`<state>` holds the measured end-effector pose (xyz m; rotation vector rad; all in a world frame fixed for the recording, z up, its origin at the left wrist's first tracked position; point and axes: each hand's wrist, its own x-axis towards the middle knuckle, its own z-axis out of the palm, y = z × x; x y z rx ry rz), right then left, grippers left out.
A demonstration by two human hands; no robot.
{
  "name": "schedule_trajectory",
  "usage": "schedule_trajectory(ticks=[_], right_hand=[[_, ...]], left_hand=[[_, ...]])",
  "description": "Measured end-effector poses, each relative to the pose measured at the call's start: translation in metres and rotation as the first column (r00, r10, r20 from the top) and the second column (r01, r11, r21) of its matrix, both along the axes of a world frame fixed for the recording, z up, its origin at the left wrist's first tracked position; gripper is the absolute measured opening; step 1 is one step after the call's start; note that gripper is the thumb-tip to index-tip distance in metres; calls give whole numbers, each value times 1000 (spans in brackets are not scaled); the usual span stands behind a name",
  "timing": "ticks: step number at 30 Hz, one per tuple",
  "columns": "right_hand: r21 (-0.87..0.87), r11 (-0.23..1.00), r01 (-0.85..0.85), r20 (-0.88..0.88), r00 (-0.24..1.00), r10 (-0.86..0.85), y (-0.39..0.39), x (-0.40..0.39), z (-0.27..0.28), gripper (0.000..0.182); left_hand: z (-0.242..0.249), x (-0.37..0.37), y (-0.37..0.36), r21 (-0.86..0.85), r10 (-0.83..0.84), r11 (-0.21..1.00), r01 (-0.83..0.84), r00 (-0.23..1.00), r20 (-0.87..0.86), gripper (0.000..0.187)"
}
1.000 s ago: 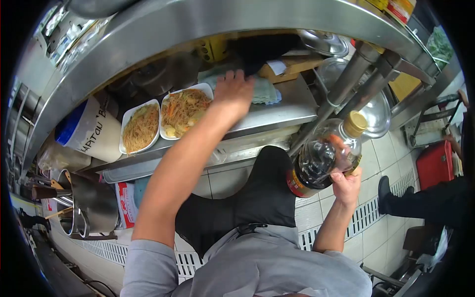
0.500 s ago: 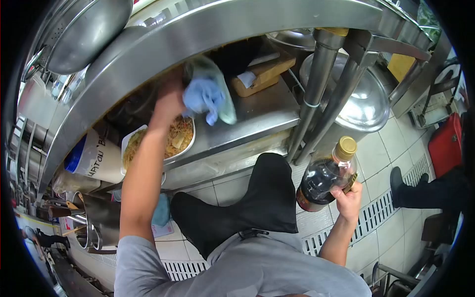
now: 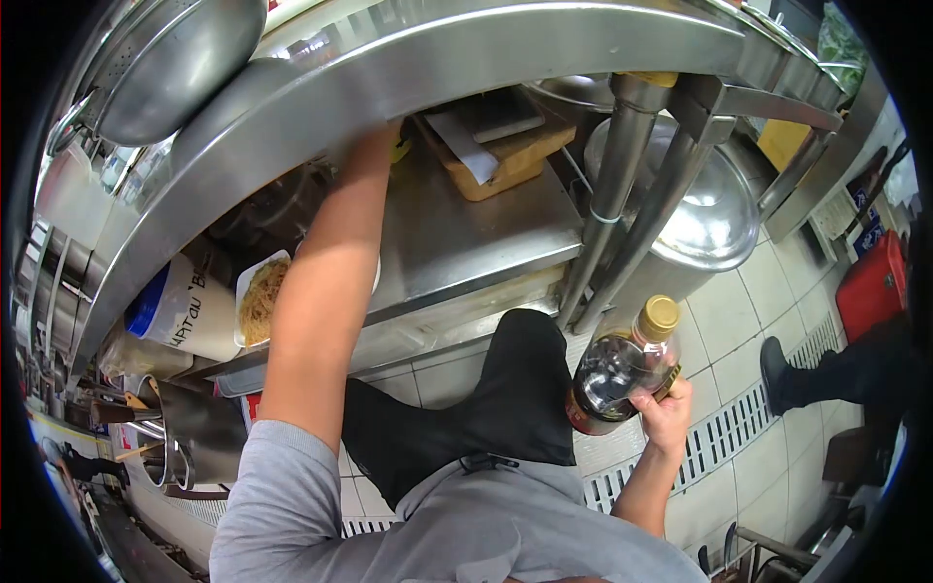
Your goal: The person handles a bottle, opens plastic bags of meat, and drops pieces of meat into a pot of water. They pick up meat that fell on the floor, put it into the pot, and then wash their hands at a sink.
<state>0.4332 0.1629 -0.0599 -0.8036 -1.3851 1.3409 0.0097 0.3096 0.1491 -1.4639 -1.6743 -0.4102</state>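
My right hand (image 3: pixel 665 412) is closed around the handle of a large plastic bottle of dark sauce (image 3: pixel 604 381) with a gold cap. The bottle is held upright, slightly tilted, beside my right knee. My left forearm (image 3: pixel 330 277) reaches deep onto the steel shelf (image 3: pixel 437 243) under the counter. The counter's edge hides my left hand, so its fingers and anything in them do not show. Left of that arm sits a white tray of shredded food (image 3: pixel 260 301), partly covered by the arm. Near the wrist lies a wooden board (image 3: pixel 505 180) with a dark slab and a paper on it.
The curved steel counter edge (image 3: pixel 437 49) overhangs the shelf. A white tub with a blue lid (image 3: pixel 199 311) stands at the left. Steel table legs (image 3: pixel 612 165) and a large metal pot (image 3: pixel 705 219) are at the right. Another person's leg (image 3: pixel 826 374) stands near a floor drain grate (image 3: pixel 724 428).
My left arm has reached farther under the counter, and its hand has gone out of sight. The blue and pale green cloths have left view. The bottle has shifted slightly down and left.
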Motion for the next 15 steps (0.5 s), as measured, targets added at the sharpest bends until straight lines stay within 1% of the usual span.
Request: schedule_trajectory(ticks=[2, 3, 4, 5, 6, 8, 9, 10, 11, 12, 14, 15], right_hand=[[-15, 1000, -25, 10, 1000, 25, -3, 0, 1, 35], [-14, 999, -33, 9, 999, 33, -4, -1, 2, 35], [-14, 999, -41, 7, 999, 41, -5, -2, 3, 34], [-30, 999, -38, 5, 999, 38, -7, -3, 2, 34], [-35, 999, -37, 2, 999, 37, -7, -4, 0, 34], [-35, 999, -38, 5, 999, 38, -7, -5, -3, 33], [-30, 999, -40, 7, 999, 40, -7, -8, -1, 33], [-25, 999, -41, 9, 999, 42, -6, -10, 1, 32], [25, 999, -40, -4, 999, 41, -7, -16, 7, 31], [71, 997, -38, -16, 999, 40, -6, -21, 14, 30], [76, 994, -81, 34, 996, 78, -5, -25, 25, 28], [85, 992, -96, 47, 995, 92, -3, -30, 34, 27]], left_hand=[[-26, 4, 6, -136, -163, 974, 182, 977, 140, 36], [-38, 3, 7, -144, -286, 935, 325, 929, 236, 35], [-48, 4, 7, -142, -395, 877, 460, 856, 334, 34], [-57, 2, 7, -92, -562, 714, 694, 647, 516, 31], [-56, 2, 8, -93, -563, 713, 695, 647, 514, 31], [-51, 1, 9, 7, -551, 803, 596, 738, 390, 33], [-44, 4, 6, 9, -550, 804, 594, 739, 390, 33], [-33, 10, 4, -84, -364, 897, 434, 833, 416, 35], [-27, 16, 3, -181, -163, 949, 259, 892, 423, 36], [-26, 19, 11, -181, -163, 949, 260, 891, 423, 36], [-26, 19, 30, -427, -32, 882, 200, 929, 369, 40], [-35, 14, 30, -420, -25, 886, 195, 925, 378, 40]])
